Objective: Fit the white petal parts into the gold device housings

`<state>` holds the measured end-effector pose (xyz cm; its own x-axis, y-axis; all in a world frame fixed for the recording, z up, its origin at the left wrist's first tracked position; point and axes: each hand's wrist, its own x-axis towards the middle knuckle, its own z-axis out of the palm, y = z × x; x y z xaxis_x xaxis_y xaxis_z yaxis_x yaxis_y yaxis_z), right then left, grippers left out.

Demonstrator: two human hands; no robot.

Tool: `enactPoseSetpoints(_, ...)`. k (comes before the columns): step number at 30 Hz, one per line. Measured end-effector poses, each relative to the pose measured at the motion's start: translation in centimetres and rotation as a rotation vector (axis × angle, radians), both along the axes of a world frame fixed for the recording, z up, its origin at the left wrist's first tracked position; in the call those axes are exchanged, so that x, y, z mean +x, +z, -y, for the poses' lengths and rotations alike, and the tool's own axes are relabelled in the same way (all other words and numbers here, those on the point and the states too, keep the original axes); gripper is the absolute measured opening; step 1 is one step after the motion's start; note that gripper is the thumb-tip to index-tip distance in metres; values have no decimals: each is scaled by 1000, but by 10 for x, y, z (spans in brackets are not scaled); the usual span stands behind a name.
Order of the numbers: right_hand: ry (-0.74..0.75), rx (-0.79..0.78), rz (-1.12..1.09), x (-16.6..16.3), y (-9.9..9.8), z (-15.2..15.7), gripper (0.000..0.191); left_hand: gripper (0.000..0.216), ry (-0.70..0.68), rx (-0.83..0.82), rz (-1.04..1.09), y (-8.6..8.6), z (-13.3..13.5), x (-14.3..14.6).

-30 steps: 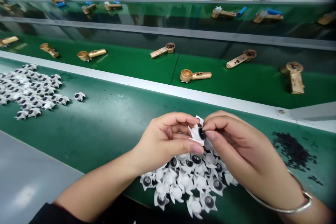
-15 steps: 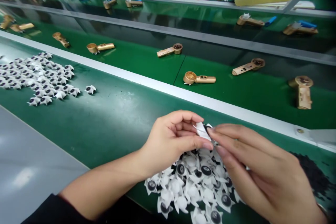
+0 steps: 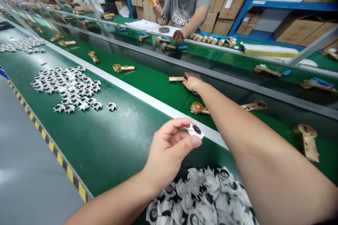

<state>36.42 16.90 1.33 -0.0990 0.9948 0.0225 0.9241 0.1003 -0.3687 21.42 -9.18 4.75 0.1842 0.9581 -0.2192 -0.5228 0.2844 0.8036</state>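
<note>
Holding impeller [image 3: 195, 130] in left hand [image 3: 167, 149], right hand [image 3: 192, 81] moved to gold casing [image 3: 175, 79], grip unclear

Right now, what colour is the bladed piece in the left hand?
The bladed piece is white, with a black centre; best in head view.

Fan casings [image 3: 176, 79] behind piled fan blades [image 3: 206, 197]

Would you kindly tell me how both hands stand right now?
Left hand: closed, holding a white fan rotor.
Right hand: at a gold casing; grip cannot be told.
</note>
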Motion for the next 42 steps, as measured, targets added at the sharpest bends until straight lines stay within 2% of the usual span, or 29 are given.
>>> enactPoseSetpoints(2, 78, 31, -11, 5, 4, 7, 47, 31, -6, -5, 24, 3, 1, -2)
enactPoseSetpoints(4, 149, 92, -29, 19, 15, 35, 59, 30, -13, 7, 52, 6, 2, -4)
enactPoseSetpoints(7, 205, 201, -125, 49, 37, 107, 72, 28, 2, 59, 84, 13, 4, -7)
enactPoseSetpoints(8, 213, 236, -247, 58, 44, 136, 72, 28, 13, 81, 87, 15, 5, -7)
enactPoseSetpoints(10, 168, 222, -464, 71, 54, 195, 67, 29, 22, 120, 72, 17, 7, -7)
enactPoseSetpoints(12, 126, 181, -550, 75, 61, 247, 56, 33, -6, 148, 30, 17, 11, -6)
enactPoseSetpoints(14, 123, 140, -570, 73, 64, 285, 47, 36, -83, 167, -30, 14, 17, -4)
enactPoseSetpoints(16, 134, 130, -566, 70, 65, 310, 45, 37, -158, 207, -109, 11, 22, -1)
enactPoseSetpoints(19, 133, 172, -493, 69, 66, 328, 48, 39, -201, 332, -251, 6, 28, 0)
enactPoseSetpoints(24, 167, 284, -302, 73, 70, 337, 47, 37, -166, 673, -448, 5, 29, -2)
enactPoseSetpoints(27, 179, 310, -267, 74, 72, 338, 46, 35, -164, 731, -491, 5, 28, -3)
enactPoseSetpoints(34, 240, 372, -233, 72, 68, 336, 41, 37, -217, 503, -338, -2, 30, 0)
enactPoseSetpoints(39, 361, 413, -157, 65, 69, 342, 42, 29, -395, 202, -72, -3, 33, 4)
enactPoseSetpoints(42, 406, 429, -122, 65, 72, 337, 43, 49, -474, 110, -31, -1, 29, 4)
